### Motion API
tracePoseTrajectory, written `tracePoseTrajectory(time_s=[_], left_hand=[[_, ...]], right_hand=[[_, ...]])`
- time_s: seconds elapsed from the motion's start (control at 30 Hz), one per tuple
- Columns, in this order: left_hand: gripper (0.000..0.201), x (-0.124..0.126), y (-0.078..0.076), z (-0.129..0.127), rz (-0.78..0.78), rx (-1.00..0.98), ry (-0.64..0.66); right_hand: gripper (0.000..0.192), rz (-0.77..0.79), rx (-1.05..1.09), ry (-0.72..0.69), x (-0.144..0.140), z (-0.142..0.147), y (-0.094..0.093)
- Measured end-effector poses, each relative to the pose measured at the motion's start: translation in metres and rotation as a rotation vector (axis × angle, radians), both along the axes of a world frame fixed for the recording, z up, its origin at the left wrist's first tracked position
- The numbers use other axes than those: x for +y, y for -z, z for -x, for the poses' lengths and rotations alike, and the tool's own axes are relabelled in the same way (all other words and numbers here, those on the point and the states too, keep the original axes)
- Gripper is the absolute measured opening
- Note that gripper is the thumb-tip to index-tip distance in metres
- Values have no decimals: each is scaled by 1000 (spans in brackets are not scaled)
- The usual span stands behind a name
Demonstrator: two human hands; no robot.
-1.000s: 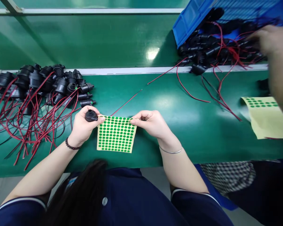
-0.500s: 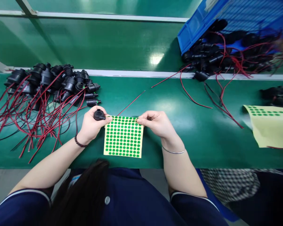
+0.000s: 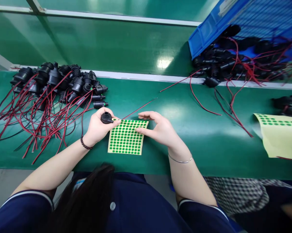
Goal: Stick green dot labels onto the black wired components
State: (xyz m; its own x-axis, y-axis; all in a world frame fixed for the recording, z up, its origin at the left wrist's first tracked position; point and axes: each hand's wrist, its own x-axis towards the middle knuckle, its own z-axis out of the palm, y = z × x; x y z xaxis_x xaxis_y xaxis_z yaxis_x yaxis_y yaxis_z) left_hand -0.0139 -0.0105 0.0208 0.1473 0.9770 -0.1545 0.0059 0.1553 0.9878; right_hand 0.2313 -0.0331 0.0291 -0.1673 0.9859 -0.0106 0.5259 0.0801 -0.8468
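One small black part (image 3: pixel 106 117) sits pinched in my left hand (image 3: pixel 99 127), the thumb and fingers closed around it just above the top left corner of the sticker sheet (image 3: pixel 126 137). From that part a thin red wire (image 3: pixel 140 107) runs up and to the right across the tabletop (image 3: pixel 160 142); where it joins the part is hidden behind my fingers. The sheet is pale yellow with rows of green dots and lies flat on the green tabletop right in front of me. My right hand (image 3: pixel 157 127) is loosely open, holding nothing I can make out, its fingertips resting at the sheet's right edge; whether a dot is stuck to a fingertip I cannot tell.

I can read no writing or label on the sheet or on the part.

To the left lies a pile of the same black parts (image 3: pixel 63 84) with red and black leads spread toward me. At the upper right a blue crate (image 3: pixel 209 29) is tipped over, more wired parts spilling from it, blurred and cut off by the frame. A second sticker sheet (image 3: pixel 281 139) lies at the right edge, also cut off.
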Motion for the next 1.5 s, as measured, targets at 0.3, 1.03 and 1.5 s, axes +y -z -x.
tracePoseTrajectory(time_s=[0.3, 1.03, 1.5], left_hand=[[45, -1, 0, -1, 11, -21, 2], [37, -2, 6, -9, 119, 60, 100], [34, -6, 13, -20, 187, -41, -34]], right_hand=[[41, 94, 51, -78, 5, 5, -5], [29, 43, -116, -143, 5, 5, 4], [12, -607, -444, -72, -4, 49, 20]])
